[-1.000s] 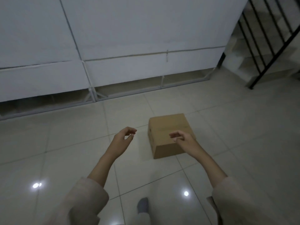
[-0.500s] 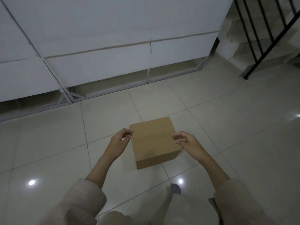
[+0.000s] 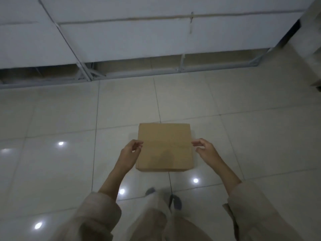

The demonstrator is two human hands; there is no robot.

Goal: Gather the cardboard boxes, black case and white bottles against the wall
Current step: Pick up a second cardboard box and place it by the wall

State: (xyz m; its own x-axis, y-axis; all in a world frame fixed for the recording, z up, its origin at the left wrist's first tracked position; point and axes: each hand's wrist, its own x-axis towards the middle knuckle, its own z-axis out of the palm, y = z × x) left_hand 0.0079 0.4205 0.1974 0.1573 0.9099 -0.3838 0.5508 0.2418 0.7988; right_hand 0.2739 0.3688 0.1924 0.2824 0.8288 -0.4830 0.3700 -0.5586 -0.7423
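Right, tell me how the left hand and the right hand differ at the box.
The left hand sits at the cardboard box's left edge, the right hand at its right edge. The left hand overlaps the box's side; the right hand's fingers only meet the edge. Both have curled fingers, and neither clearly grips the box.

A cardboard box (image 3: 165, 146) lies on the floor (image 3: 243, 136) at the centre of the frame, well apart from the wall (image 3: 139, 32) across the top. The left hand (image 3: 130, 153) is at the box's left edge and the right hand (image 3: 205, 150) at its right edge; contact cannot be told. The person's feet (image 3: 175, 200) stand just below the box.
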